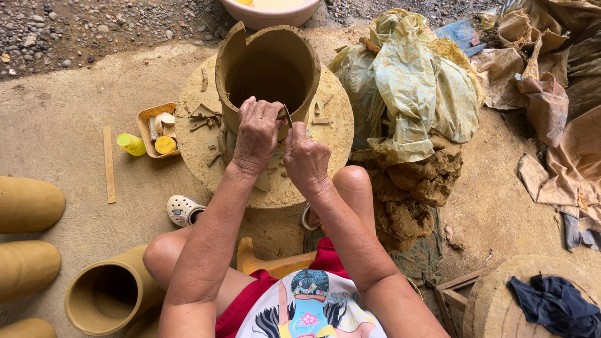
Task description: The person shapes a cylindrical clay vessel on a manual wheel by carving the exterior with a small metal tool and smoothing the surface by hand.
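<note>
A raw clay cylinder pot (250, 56) stands upright on a round clay-caked turntable (332, 134). Its rim has a cut-out notch at the upper left. My left hand (256, 134) presses on the near rim of the pot, fingers curled over the edge. My right hand (305, 156) sits just beside it and grips a thin blade-like tool (287, 114) whose tip touches the rim. Clay trimmings (203, 116) lie scattered on the turntable around the pot's base.
A small tray (150, 116) with round lids and a yellow cup (131, 144) sits left of the turntable, a wooden stick (109, 164) beside it. Finished clay cylinders (28, 203) lie at left. A lump of wet clay (416, 181) under plastic sheeting (407, 81) sits right. A pink basin (269, 12) stands behind.
</note>
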